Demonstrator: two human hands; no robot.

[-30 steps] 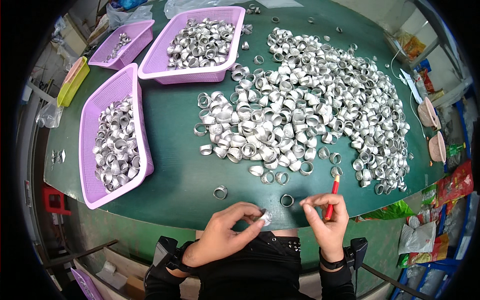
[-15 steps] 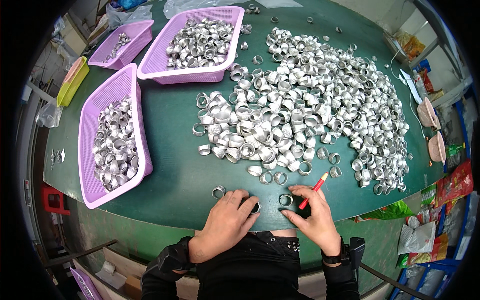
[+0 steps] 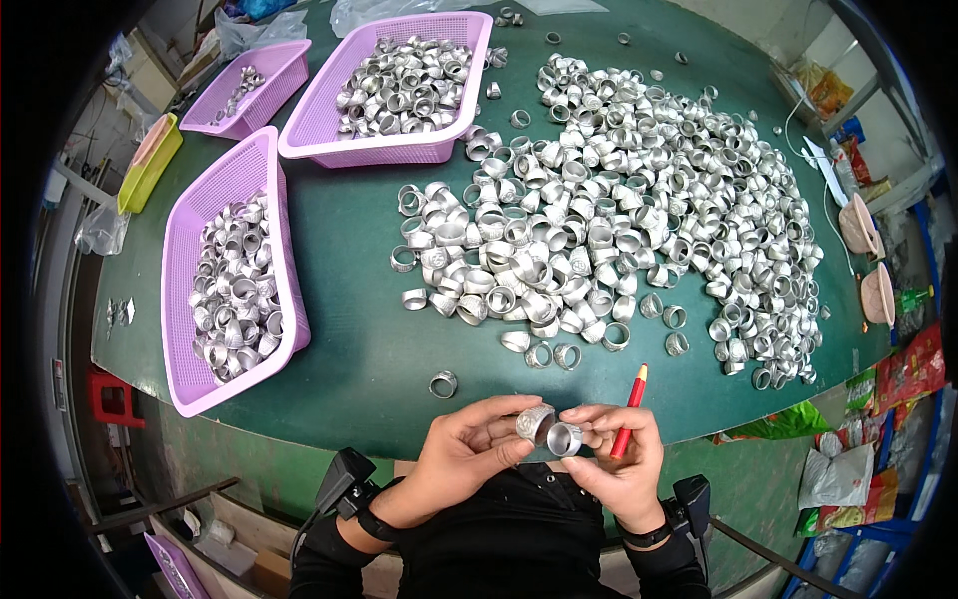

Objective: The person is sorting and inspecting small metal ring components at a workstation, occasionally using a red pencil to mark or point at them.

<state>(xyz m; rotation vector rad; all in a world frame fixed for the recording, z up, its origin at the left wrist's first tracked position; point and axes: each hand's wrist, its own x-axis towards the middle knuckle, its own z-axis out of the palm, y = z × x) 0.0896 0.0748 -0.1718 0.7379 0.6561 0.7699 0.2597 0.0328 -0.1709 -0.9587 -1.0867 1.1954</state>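
Close to the table's near edge, my left hand (image 3: 471,445) pinches a wide silver ring (image 3: 536,423) with a patterned outer band. Right beside it, another silver ring (image 3: 565,439) sits between the thumb and fingers of my right hand (image 3: 621,457), its round opening facing up toward me. A red pencil (image 3: 629,411) is also tucked in my right hand, its pale tip pointing away. One loose ring (image 3: 442,384) lies on the green table left of my hands. Beyond them spreads a large heap of similar rings (image 3: 599,220).
Lilac plastic baskets with rings stand at the left: a near one (image 3: 178,299), a larger one (image 3: 299,140) behind, and a smaller one (image 3: 205,118). A yellow-green basket (image 3: 150,175) is at the far left edge. Pink containers (image 3: 876,295) sit at the right edge, above colourful packets (image 3: 903,374).
Both hands have picked up a ring from the table and come together, raising the rings side by side. The red pencil has turned more upright in my right hand.
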